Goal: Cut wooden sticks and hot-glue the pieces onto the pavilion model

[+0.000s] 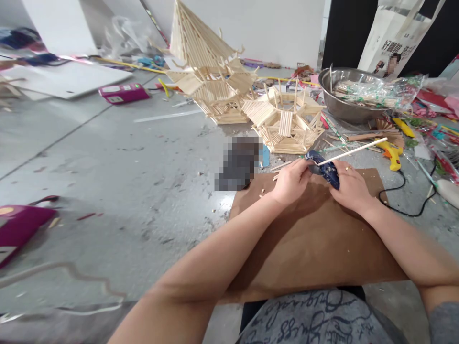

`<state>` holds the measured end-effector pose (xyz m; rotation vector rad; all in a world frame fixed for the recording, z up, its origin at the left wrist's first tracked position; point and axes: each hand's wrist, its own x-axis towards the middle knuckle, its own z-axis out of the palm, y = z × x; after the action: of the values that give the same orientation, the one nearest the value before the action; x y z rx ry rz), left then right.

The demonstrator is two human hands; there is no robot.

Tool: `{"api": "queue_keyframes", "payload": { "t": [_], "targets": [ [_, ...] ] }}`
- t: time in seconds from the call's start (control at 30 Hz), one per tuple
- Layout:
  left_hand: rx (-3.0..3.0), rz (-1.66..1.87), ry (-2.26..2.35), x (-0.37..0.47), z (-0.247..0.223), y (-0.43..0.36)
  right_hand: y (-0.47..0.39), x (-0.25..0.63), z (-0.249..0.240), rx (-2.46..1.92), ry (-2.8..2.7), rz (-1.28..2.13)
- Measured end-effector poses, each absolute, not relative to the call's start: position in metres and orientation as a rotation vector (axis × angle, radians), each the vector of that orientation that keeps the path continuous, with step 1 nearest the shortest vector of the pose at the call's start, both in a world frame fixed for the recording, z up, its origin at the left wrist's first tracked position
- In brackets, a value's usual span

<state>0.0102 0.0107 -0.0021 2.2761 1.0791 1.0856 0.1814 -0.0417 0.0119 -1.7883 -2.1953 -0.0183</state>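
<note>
My right hand (350, 185) is wrapped round a blue-handled cutter (329, 173) with a dark metal head, above the brown board. A thin pale wooden stick (355, 151) slants up to the right from the cutter's head. My left hand (293, 180) is closed at the stick's lower end, close against the cutter; its fingertips partly hide what they pinch. Just beyond my hands stands a low many-sided structure of wooden sticks (286, 123) with upright posts. Behind it to the left rises a taller stick pagoda (218, 79) with a pointed roof.
The brown board (308, 248) lies before me, with stick offcuts near its far edge. A steel bowl (347, 111) of bagged sticks stands at the back right. Nearer is a yellow glue gun (392, 154) with a black cord. Magenta boxes (124, 93) lie on the left.
</note>
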Motion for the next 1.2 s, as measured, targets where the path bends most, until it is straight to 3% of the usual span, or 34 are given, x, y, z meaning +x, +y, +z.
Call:
{"api": "queue_keyframes", "payload": {
  "t": [0.23,0.77,1.2],
  "targets": [
    [2.172,1.178,0.891,0.011,0.009,0.005,-0.044,0.181,0.013,-1.728,-2.182,0.0],
    [1.605,0.988,0.635,0.014,0.025,0.005,-0.044,0.186,0.008,-1.668,-2.203,-0.028],
    [1.679,0.902,0.631,0.009,0.021,0.01,-0.043,0.186,0.01,-1.675,-2.209,-0.05]
  ]
}}
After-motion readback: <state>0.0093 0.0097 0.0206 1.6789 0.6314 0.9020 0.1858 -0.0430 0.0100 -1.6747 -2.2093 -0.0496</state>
